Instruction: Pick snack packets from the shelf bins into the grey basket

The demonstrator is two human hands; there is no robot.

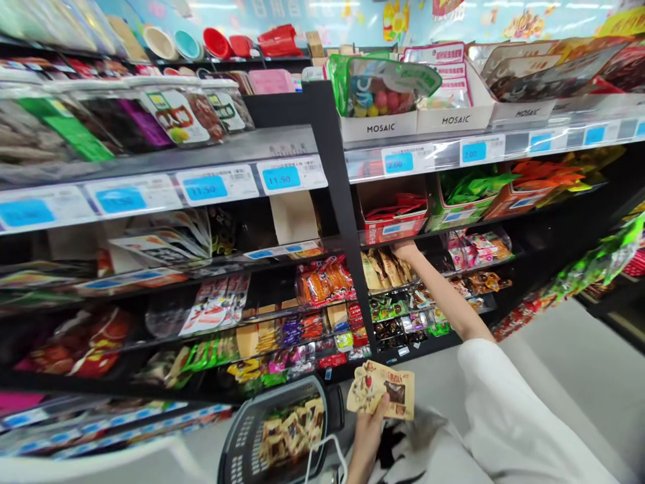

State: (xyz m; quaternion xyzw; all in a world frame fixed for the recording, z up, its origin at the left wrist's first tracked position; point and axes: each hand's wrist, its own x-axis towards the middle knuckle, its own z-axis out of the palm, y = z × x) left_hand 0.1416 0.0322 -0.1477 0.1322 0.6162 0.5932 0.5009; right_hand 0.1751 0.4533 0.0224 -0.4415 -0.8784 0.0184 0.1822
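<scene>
My left hand (370,433) pinches a tan paper-look snack pouch (381,390) with a small dark window, low in front of me. My right arm stretches into the shelf on the right. There my right hand (406,251) is at a row of similar tan snack pouches (385,269), under the lip of the shelf above. Its fingers are hidden, so whether it grips a pouch does not show. Beside my left hand stands a grey shopping basket (242,430), with several tan pouches (292,430) lying inside.
A black upright post (342,202) divides the shelving. Above my right hand are a red box of packets (396,225) and a ledge with price tags (423,158). Clear-lidded tubs (186,114) stand at the upper left. Hanging green and red packets (579,269) line the right side.
</scene>
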